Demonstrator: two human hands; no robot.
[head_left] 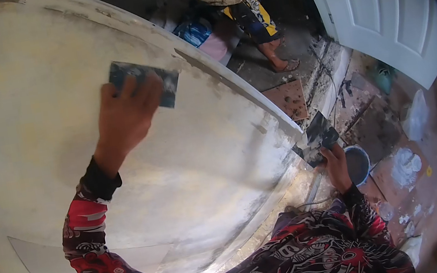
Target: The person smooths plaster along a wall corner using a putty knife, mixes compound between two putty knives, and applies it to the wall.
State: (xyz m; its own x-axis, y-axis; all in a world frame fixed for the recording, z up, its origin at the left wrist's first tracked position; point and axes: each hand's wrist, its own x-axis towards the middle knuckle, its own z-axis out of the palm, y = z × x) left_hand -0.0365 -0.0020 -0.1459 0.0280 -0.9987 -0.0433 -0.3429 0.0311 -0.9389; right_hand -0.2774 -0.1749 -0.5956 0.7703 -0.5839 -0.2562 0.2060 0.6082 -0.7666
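Observation:
My left hand [130, 113] is closed on a dark, flat rectangular putty spreader [167, 86]. The spreader lies against a pale, patchy plastered wall [41, 101], a little below its upper edge. Low at the right, my right hand [336, 169] grips a second dark putty spreader [318, 131] with greyish smears on its face. That one is held near the wall's end; whether it touches the wall I cannot tell. Beside my right hand stands a bucket [366, 156] with grey material inside.
Past the wall's edge another person's leg [268, 54] shows, in a sandal. A white panelled door [380, 2] stands at upper right. A brown tile [288, 99], crumpled plastic [405, 167], a clear bag [415, 115] and debris lie on the floor.

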